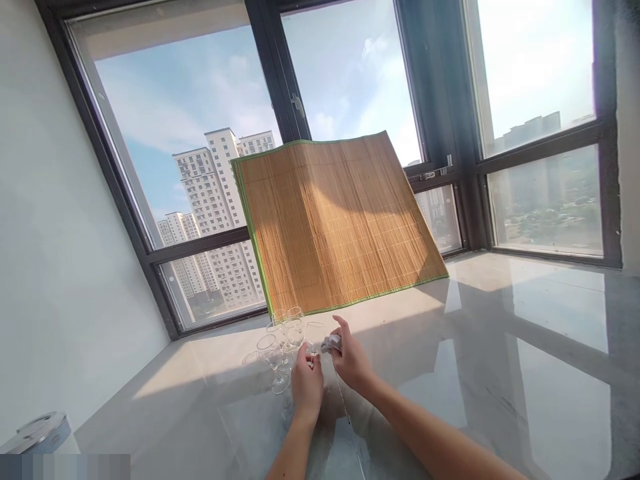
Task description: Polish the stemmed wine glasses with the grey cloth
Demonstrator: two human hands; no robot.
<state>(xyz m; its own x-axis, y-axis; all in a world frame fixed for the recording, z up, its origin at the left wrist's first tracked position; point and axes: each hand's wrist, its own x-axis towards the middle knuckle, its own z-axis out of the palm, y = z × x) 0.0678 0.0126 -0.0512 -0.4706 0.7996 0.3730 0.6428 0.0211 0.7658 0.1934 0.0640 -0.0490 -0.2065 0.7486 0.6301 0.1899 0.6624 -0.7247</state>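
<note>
Counter (500, 347): a pale, glossy stone top that runs from near me to the window on the far side, with the window bars mirrored in it as dark bands.
Light: sun falls on the far strip and the right part; the near middle lies in shade.
Far middle: a bamboo mat (335, 220) with green edging stands on its lower edge on the counter and leans back on the window.
Near middle: a tight cluster of clear stemmed glasses (280, 343) stands upright, just in front of the mat's left corner.
Near left corner: a round metal thing (37, 430), partly cut off by the frame.
</note>
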